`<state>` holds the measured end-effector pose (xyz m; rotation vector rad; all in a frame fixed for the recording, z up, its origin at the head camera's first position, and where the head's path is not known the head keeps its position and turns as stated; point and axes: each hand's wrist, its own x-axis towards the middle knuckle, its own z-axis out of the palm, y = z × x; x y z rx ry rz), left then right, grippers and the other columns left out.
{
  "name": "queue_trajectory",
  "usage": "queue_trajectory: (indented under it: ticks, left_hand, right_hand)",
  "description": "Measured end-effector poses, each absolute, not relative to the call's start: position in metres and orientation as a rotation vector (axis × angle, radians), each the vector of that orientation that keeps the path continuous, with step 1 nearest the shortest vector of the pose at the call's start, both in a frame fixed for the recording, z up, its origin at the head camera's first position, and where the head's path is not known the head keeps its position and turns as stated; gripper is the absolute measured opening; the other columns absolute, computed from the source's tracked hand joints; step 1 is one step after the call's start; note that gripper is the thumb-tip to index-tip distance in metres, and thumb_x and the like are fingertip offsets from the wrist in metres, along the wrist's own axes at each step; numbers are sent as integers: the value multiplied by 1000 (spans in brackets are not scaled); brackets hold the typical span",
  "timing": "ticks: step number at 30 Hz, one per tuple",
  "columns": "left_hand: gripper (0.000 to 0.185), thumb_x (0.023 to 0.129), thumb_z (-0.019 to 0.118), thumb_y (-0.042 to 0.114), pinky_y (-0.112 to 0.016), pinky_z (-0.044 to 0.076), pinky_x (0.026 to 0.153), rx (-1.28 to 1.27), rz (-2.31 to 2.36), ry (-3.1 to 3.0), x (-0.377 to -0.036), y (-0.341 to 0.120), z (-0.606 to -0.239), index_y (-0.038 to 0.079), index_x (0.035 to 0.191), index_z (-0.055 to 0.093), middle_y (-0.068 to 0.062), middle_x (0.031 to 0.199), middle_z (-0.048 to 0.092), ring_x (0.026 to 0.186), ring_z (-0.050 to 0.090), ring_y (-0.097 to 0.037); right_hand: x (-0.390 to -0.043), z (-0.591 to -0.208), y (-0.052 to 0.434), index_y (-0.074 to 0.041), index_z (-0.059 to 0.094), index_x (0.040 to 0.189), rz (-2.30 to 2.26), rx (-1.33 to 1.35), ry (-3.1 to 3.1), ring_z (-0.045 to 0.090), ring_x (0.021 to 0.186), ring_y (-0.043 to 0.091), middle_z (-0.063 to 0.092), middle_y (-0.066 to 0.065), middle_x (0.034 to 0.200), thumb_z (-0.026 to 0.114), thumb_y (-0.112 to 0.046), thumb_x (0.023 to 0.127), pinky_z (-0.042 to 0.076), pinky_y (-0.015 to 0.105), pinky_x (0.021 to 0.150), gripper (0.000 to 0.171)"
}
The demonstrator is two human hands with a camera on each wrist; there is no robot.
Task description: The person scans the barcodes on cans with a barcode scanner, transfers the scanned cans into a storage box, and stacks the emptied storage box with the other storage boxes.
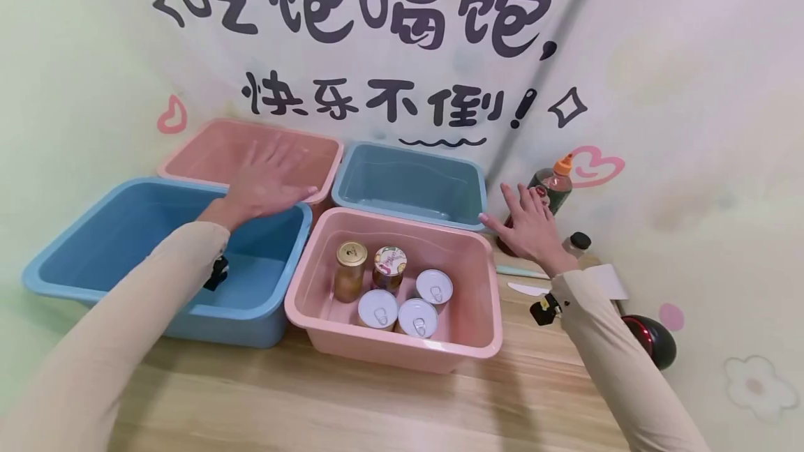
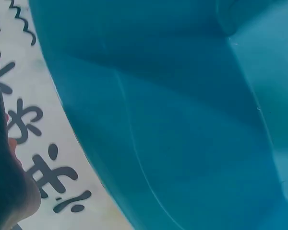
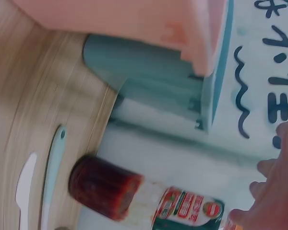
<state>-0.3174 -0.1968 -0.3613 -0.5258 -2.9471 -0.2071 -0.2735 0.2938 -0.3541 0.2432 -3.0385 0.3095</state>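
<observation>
My left hand (image 1: 260, 176) is spread flat in the air above the large blue bin (image 1: 113, 236) and in front of the back pink bin (image 1: 207, 152). It holds nothing. My right hand (image 1: 530, 229), also spread and holding nothing, hovers to the right of the front pink bin (image 1: 467, 264), overlapping a dark sauce bottle (image 1: 555, 190) in the head view. Inside the front pink bin stand a gold can (image 1: 348, 277), a jar with a patterned lid (image 1: 390, 262) and three pull-tab cans (image 1: 378, 309) with white tops. The left wrist view looks into a blue bin (image 2: 173, 134).
A grey-blue bin (image 1: 414, 180) sits behind the front pink one. On the wooden table at right lie a white knife (image 3: 25, 187) and a pale green-handled utensil (image 3: 55, 153). Farther right are a black-capped jar (image 1: 579, 241) and a rounded black object (image 1: 659, 344). A printed curtain hangs behind.
</observation>
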Motion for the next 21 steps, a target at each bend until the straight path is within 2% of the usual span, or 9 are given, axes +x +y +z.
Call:
queue_trajectory:
  ticks: [3, 10, 16, 21]
  left_hand:
    - [86, 94, 44, 64, -63, -3, 122, -589, -230, -2930, -313, -192, -363, 15, 161, 19, -15, 169, 7, 156, -4, -37]
    - [79, 94, 51, 58, -61, 1, 123, -767, -262, -2929, -302, -177, -375, 16, 157, 32, -16, 168, 13, 156, 3, -39]
    - [76, 94, 51, 58, -63, 5, 122, -833, -326, -2969, -294, -167, -385, 15, 156, 36, -18, 166, 20, 155, 8, -40]
    - [73, 96, 50, 55, -65, 5, 121, -871, -321, -3022, -289, -162, -383, 16, 156, 34, -19, 166, 19, 155, 7, -43]
  right_hand:
    - [-270, -348, 288, -18, 11, 162, 332, 280, -3066, 8, 152, 50, 8, 24, 167, 43, -73, 91, 12, 71, 117, 95]
    - [-257, -334, 268, -23, 16, 161, 449, 346, -3124, 21, 149, 50, 16, 23, 165, 69, -64, 83, 26, 75, 109, 103]
    - [-245, -326, 251, -21, 22, 160, 562, 494, -3113, 31, 145, 46, 23, 23, 162, 76, -54, 82, 36, 69, 107, 100]
    - [-234, -317, 234, -18, 28, 158, 543, 655, -3107, 39, 141, 43, 32, 23, 157, 78, -47, 83, 40, 63, 108, 95]
